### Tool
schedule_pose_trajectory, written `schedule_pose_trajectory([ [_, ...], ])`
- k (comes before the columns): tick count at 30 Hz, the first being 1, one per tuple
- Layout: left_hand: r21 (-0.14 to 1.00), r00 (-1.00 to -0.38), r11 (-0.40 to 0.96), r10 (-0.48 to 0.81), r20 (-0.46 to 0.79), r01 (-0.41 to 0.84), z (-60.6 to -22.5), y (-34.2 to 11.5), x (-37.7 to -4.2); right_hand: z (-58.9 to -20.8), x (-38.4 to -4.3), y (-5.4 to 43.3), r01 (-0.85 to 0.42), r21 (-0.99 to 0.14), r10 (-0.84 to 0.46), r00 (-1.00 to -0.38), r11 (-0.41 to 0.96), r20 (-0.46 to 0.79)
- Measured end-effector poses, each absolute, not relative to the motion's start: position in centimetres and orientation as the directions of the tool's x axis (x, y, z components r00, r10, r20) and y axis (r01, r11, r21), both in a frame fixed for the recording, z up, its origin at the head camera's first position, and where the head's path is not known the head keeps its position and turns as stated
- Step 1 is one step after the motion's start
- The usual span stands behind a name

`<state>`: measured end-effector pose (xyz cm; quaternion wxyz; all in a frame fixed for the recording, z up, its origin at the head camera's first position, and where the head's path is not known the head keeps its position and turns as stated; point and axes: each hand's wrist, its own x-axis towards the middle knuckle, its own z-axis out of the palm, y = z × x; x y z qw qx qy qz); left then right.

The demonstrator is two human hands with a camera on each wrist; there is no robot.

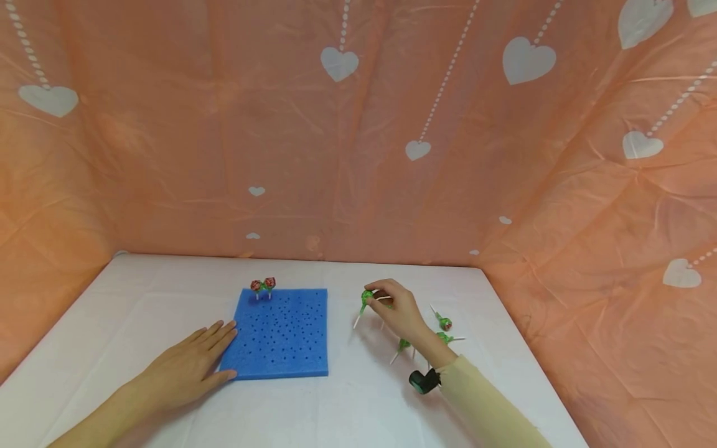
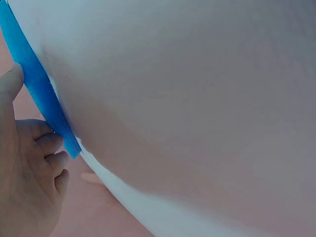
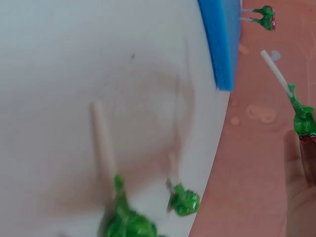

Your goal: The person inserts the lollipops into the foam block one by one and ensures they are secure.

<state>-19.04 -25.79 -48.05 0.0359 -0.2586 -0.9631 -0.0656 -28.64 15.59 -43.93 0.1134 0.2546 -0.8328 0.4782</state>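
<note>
The held lollipop [image 1: 366,295] has a green wrapper with red at its crown and a white stick. Its long axis is tilted: candy end up, stick slanting down and leftward in the head view. It is right of the blue foam board [image 1: 285,336], pinched between the thumb and fingers of the right hand [image 1: 400,311]. The left hand [image 1: 187,370], fingers extended, touches the board's left edge. Two lollipops [image 1: 270,283] stand upright near its far edge; loose lollipops [image 1: 445,323] lie farther right on the white table [image 1: 168,280].
</note>
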Motion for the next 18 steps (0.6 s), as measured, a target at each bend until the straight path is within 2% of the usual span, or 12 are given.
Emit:
schedule_pose_trajectory([
  [10, 0.122, -0.865, 0.857, 0.490, 0.105, 0.501, -48.2, -25.8, -19.0, -43.7, -29.0, 13.1, -0.571, -0.753, -0.298, -0.819, 0.327, 0.491],
  [18, 0.118, -0.861, 0.854, 0.497, 0.106, 0.507, -48.0, -25.6, -18.9, -43.7, -29.5, 10.6, -0.565, -0.774, -0.269, -0.822, 0.286, 0.502],
])
